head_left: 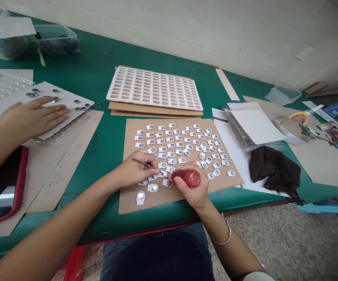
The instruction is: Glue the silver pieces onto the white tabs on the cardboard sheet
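Note:
My left hand point(135, 168) is closed on a thin metal tool point(144, 163), probably tweezers, whose tip meets one of the small white tags with round metallic centres. In my right hand point(196, 191) is a red bottle point(190, 176), its narrow end pointing left toward that same spot. Beneath both hands lies a brown cardboard sheet point(169, 203) bearing several such tags in loose rows. One tag point(140, 197) sits near the sheet's lower left corner. My fingers and the bottle cover part of the lower rows.
A white slotted tray point(154, 88) rests on cardboard behind the sheet. At left, another person's hand point(37, 115) lies on white card with round metal pieces, above a red-edged phone point(5, 187). Dark cloth point(274, 168), plastic sleeves and scissors are at right.

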Demonstrator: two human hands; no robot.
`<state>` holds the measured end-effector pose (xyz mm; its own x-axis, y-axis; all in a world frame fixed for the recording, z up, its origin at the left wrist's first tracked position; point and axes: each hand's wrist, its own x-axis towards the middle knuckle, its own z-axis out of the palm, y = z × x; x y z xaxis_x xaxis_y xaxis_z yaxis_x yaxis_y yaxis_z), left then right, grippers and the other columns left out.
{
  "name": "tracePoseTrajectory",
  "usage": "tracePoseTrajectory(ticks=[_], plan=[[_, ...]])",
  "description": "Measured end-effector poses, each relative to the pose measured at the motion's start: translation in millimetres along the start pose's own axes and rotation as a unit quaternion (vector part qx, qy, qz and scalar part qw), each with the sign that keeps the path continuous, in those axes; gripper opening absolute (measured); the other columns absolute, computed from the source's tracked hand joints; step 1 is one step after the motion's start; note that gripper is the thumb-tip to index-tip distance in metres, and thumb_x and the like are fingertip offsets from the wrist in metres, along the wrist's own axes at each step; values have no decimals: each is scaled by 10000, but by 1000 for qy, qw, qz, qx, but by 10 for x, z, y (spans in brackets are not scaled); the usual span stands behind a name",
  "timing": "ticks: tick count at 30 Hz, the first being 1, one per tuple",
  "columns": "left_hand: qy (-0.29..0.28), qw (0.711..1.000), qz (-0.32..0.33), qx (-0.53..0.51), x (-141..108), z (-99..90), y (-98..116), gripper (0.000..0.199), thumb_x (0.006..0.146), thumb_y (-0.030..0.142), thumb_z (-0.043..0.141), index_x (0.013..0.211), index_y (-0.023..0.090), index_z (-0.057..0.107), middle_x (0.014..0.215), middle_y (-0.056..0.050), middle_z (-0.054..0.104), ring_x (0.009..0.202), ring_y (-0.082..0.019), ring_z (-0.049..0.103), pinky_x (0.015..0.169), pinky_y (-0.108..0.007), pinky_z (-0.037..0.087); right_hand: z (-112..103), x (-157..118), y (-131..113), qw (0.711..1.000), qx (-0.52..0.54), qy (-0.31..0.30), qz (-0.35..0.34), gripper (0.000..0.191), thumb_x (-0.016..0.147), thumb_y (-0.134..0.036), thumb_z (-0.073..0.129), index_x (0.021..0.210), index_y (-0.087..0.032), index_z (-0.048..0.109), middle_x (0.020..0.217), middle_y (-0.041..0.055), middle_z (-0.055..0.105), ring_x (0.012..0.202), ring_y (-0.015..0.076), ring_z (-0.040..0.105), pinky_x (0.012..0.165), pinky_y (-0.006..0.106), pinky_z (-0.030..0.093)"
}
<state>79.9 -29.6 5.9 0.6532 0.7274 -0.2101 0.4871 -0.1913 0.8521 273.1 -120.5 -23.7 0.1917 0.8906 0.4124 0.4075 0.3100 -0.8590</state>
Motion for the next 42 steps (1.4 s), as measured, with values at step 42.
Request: tracePoseTrajectory(ticks=[42], plan=[[0, 1000, -9, 8, -24, 20, 12, 137, 763, 279, 586, 732, 159, 641, 671, -20, 625, 609, -141, 549, 559, -248, 414, -1, 32, -16, 1000, -19, 19, -15, 221, 700, -250, 701, 866, -203, 563, 773, 23, 576, 726, 181, 572, 679, 357, 477]])
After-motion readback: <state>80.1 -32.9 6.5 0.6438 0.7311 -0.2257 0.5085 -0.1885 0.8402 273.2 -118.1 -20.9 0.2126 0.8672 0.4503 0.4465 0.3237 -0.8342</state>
